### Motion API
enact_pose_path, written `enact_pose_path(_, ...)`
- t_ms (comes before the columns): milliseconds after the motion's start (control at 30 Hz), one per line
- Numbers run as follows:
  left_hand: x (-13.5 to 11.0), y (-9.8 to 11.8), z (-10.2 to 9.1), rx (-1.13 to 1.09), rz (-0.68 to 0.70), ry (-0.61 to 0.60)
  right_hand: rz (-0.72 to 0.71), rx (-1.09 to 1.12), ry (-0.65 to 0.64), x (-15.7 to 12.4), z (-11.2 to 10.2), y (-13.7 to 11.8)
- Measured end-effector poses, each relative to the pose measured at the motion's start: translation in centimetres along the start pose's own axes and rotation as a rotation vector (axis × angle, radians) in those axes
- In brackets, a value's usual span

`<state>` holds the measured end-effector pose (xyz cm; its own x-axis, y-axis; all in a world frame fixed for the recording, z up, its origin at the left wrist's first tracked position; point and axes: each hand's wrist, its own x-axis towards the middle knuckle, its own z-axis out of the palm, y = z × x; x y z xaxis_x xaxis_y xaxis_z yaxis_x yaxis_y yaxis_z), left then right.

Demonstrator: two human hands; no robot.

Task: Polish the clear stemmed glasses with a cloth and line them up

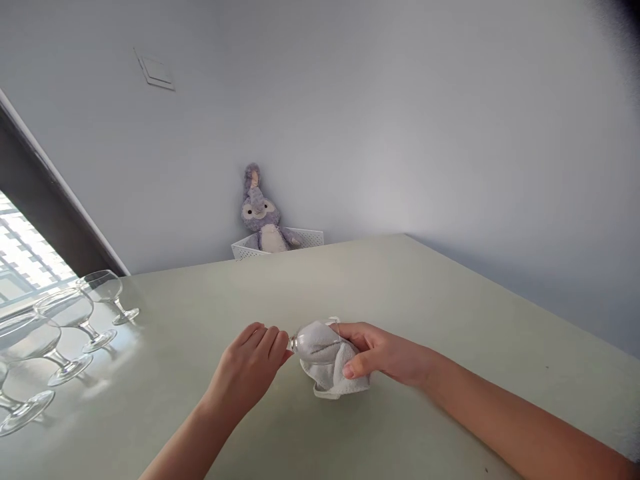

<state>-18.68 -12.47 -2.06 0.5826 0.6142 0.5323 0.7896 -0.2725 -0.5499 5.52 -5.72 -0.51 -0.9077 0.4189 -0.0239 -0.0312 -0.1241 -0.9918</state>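
Above the table's middle, a clear stemmed glass (308, 341) lies tilted on its side, its bowl toward the right. My left hand (257, 353) is closed around its stem end; the foot is hidden by the fingers. A white cloth (333, 377) is wrapped round the bowl and tucked into it. My right hand (373, 353) grips the cloth at the bowl's rim, thumb in front and the other fingers mostly hidden behind or inside.
Several clear stemmed glasses (67, 310) stand in a row along the left of the pale table (425, 413). Beyond the far edge, a purple plush rabbit (260, 213) sits in a white perforated basket (313, 238). Walls close off the back and right.
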Motion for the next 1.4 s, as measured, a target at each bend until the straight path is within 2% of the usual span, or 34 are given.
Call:
enact_pose_path(100,-0.1,-0.6,-0.9,-0.173,-0.049,-0.173,-0.054,-0.310,-0.023,0.2,0.4,0.1)
enact_pose_path(200,0.0,-0.9,-2.1,-0.472,-0.172,-0.438,-0.262,-0.811,-0.055,0.3,0.3,-0.2)
enact_pose_path(300,0.2,-0.9,-3.2,-0.792,-0.263,-0.639,-0.458,-1.204,-0.148,0.3,-0.5,-0.7)
enact_pose_path(400,0.4,-1.0,-3.9,-1.116,-0.311,-0.802,-0.505,-1.382,-0.254,0.1,-0.9,-1.7)
enact_pose_path(467,0.5,-1.1,-4.1,-1.302,-0.341,-0.858,-0.520,-1.353,-0.288,-0.3,-0.9,-2.6)
enact_pose_path(567,0.6,-1.1,-4.1,-1.454,-0.378,-0.818,-0.498,-1.210,-0.232,-1.0,-0.5,-3.7)
enact_pose_path(600,0.6,-1.2,-4.1,-1.481,-0.390,-0.794,-0.478,-1.171,-0.165,-1.3,-0.4,-4.0)
enact_pose_path(733,0.4,-1.3,-3.8,-1.529,-0.447,-0.718,-0.440,-1.079,0.257,-1.7,-0.2,-4.4)
enact_pose_path(800,0.3,-1.1,-3.6,-1.497,-0.468,-0.684,-0.415,-1.077,0.324,-1.5,-0.1,-4.8)
enact_pose_path(867,0.2,-0.8,-3.4,-1.394,-0.490,-0.644,-0.271,-1.008,0.270,-1.3,0.0,-5.3)
enact_pose_path(933,0.1,-0.4,-3.2,-1.207,-0.492,-0.593,-0.027,-0.843,0.155,-1.1,0.2,-5.7)
enact_pose_path(1000,-0.1,0.1,-2.8,-0.995,-0.445,-0.546,0.198,-0.667,0.018,-1.1,0.2,-5.9)
enact_pose_path(1100,-0.3,0.7,-2.0,-0.760,-0.324,-0.490,0.384,-0.450,-0.102,-1.2,0.0,-5.4)
enact_pose_path(1167,-0.4,1.0,-1.6,-0.658,-0.265,-0.440,0.422,-0.288,-0.093,-1.2,-0.4,-4.6)
enact_pose_path(1267,-0.5,1.1,-1.0,-0.517,-0.203,-0.286,0.403,-0.005,-0.052,-1.1,-0.9,-2.9)
enact_pose_path(1400,-0.8,0.4,-0.3,-0.344,-0.180,-0.084,0.258,0.287,0.013,-0.7,-0.5,-1.1)
